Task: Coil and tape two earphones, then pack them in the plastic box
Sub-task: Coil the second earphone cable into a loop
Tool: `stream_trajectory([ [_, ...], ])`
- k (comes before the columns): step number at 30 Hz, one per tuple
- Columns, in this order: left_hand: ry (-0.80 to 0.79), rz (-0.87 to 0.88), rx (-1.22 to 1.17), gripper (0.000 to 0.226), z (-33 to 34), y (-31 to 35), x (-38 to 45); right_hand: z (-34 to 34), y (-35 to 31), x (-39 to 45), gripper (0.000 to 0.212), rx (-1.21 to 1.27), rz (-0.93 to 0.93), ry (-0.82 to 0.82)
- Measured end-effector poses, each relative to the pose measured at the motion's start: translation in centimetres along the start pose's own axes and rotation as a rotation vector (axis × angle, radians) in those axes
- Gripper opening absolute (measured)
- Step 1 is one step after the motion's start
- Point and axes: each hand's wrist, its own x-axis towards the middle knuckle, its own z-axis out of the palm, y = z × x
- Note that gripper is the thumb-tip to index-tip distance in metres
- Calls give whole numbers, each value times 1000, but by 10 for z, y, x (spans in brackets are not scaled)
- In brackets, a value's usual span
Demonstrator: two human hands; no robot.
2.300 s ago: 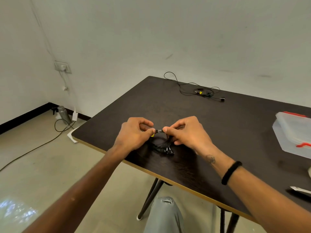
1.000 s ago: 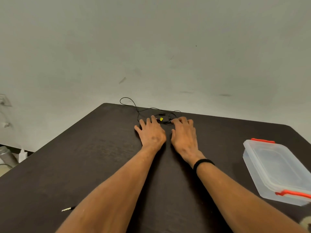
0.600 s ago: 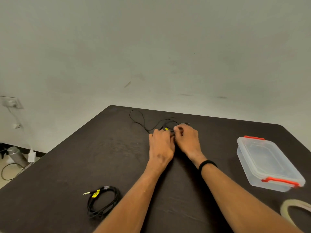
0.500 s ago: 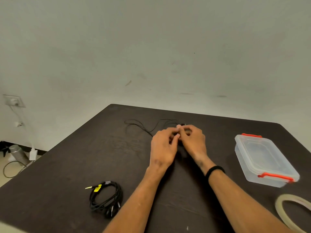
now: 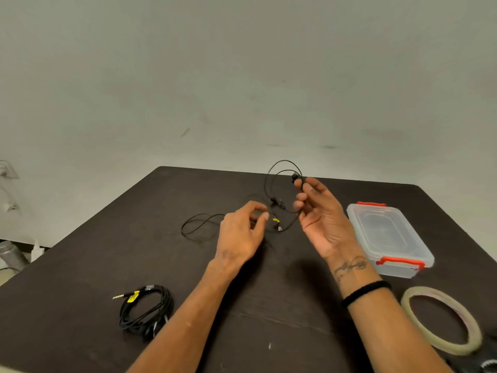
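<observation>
A coiled black earphone (image 5: 146, 308) with a yellow tag lies on the dark table (image 5: 80, 265) at the near left. My right hand (image 5: 320, 219) is raised palm-up and pinches the earbud end of a second, loose black earphone (image 5: 271, 181), whose cable loops up above the fingers and trails down to the table. My left hand (image 5: 242, 232) hovers beside it with curled fingers, near the yellow-tagged plug (image 5: 277, 223); whether it grips the cable is hidden. A clear plastic box (image 5: 387, 235) with red clips stands shut at the right. A tape roll (image 5: 441, 319) lies near right.
A pale wall stands right behind the table's far edge. A wall socket (image 5: 6, 170) and a grey cylinder (image 5: 12, 255) on the floor show at the far left. A dark object (image 5: 486, 367) sits at the bottom right corner.
My hands left the coiled earphone at the near left and reached the loose one at the far edge. My right hand has now lifted its earbud end off the table.
</observation>
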Motion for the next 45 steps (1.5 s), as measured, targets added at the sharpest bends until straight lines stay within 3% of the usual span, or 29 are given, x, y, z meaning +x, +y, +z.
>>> stream_trajectory([
  [3, 35, -62, 189, 39, -3, -14, 5, 1, -15, -4, 17, -60, 32, -79],
  [7, 231, -202, 190, 37, -19, -21, 9, -2, -24, -2, 25, -248, 12, -65],
  [10, 330, -113, 185, 31, -18, -15, 7, -6, -18, -2, 27, -520, 65, 0],
  [13, 178, -57, -52, 29, -18, 8, 7, -6, -10, -6, 29, -594, 108, 4],
  [16, -21, -60, 150, 43, -19, 5, 8, -8, -11, -5, 24, -691, 83, 94],
  [17, -42, -61, 290, 37, -19, -1, 8, -10, -13, -4, 25, -859, 51, 158],
  [19, -73, -118, 477, 19, -22, -11, 6, -17, -15, -3, 34, -1421, -12, 286],
  [20, -80, -134, 503, 26, -23, -14, 6, -18, -14, -5, 40, -1645, -40, 333],
  [22, -90, -147, 483, 38, -26, -15, 5, -13, -9, -9, 48, -1807, -100, 364],
  [27, -47, -199, 548, 28, -26, -18, 6, 1, 7, -14, 53, -2047, -216, 385],
  [29, 3, -191, 588, 31, -26, -19, 6, 3, 10, -14, 40, -2063, -409, 392],
  [31, 56, -202, 634, 36, -27, -17, 7, 3, 16, -13, 25, -1973, -610, 305],
  [33, 64, -186, 637, 30, -27, -16, 8, 6, 24, -12, 18, -1877, -681, 176],
  [37, -118, -200, 632, 35, -24, -23, 9, 4, 38, -14, 19, -1838, -607, 11],
  [41, -73, -221, 612, 15, -25, -23, 10, -3, 40, -13, 22, -1846, -536, -13],
  [45, -124, -204, 635, 17, -22, -28, 10, -4, 43, -12, 23, -1843, -517, -33],
])
